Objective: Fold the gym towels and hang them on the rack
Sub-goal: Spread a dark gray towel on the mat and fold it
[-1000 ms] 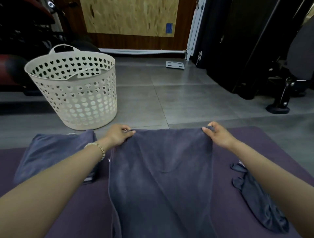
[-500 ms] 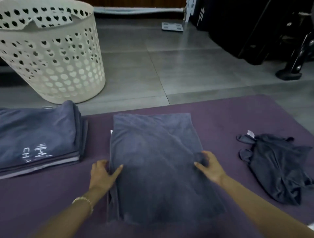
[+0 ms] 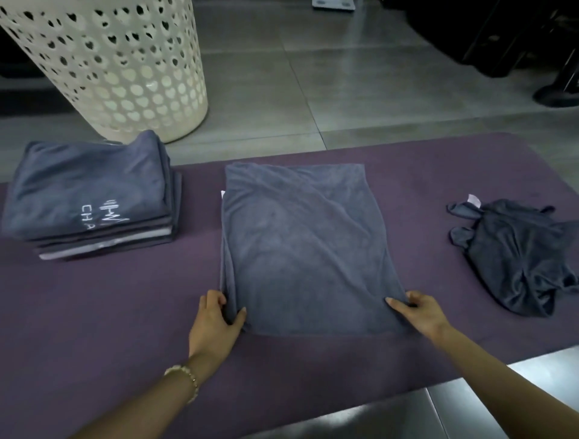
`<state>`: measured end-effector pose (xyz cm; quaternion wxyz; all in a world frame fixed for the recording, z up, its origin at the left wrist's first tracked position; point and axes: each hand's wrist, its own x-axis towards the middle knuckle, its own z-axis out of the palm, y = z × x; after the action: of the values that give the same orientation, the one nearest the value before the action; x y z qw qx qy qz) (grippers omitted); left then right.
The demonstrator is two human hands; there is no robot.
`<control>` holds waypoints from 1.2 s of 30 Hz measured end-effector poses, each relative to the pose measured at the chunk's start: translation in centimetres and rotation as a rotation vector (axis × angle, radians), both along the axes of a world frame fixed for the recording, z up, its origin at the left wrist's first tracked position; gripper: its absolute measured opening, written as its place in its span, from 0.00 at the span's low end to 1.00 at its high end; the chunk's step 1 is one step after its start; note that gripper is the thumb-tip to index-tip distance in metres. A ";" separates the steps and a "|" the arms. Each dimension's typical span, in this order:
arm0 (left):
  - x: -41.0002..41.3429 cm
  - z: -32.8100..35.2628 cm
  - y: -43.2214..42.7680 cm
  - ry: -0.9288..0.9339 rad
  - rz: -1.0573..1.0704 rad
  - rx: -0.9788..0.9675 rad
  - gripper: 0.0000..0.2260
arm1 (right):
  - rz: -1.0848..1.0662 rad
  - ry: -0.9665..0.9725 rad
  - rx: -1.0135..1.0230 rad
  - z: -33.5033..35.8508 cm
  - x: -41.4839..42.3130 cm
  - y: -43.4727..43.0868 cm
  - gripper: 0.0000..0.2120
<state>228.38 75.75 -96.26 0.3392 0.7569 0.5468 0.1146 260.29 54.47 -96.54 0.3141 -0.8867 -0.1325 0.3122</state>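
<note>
A grey-blue gym towel, folded into a rectangle, lies flat in the middle of the purple mat. My left hand pinches its near left corner, thumb on top of the cloth. My right hand pinches the near right corner the same way. To the left sits a stack of folded towels with white lettering on the top one. A crumpled dark towel lies on the mat at the right. No rack is in view.
A cream perforated laundry basket stands on the grey tiled floor just behind the folded stack. Dark gym equipment fills the far right corner. A white scale lies on the floor at the top edge.
Both hands laid the towel's far edge down, then slid back along its sides to the near corners, which they now pinch. The view has tilted further down.
</note>
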 end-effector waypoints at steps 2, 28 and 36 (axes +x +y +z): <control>-0.3 0.3 -0.7 0.012 0.024 0.072 0.12 | 0.027 0.026 0.004 0.1 -0.3 -0.9 0.10; -2.4 4.2 3.4 -0.465 0.125 -0.366 0.06 | -0.036 -0.232 -0.027 2.9 -1.2 -1.8 0.12; -3.5 2.3 2.7 -0.317 0.294 -0.683 0.13 | 0.470 -0.259 0.096 2.9 -8.2 5.0 0.14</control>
<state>224.87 78.44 -93.99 0.6313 0.4875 0.5966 0.0891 252.10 59.47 -93.65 0.2551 -0.8483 -0.3883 0.2540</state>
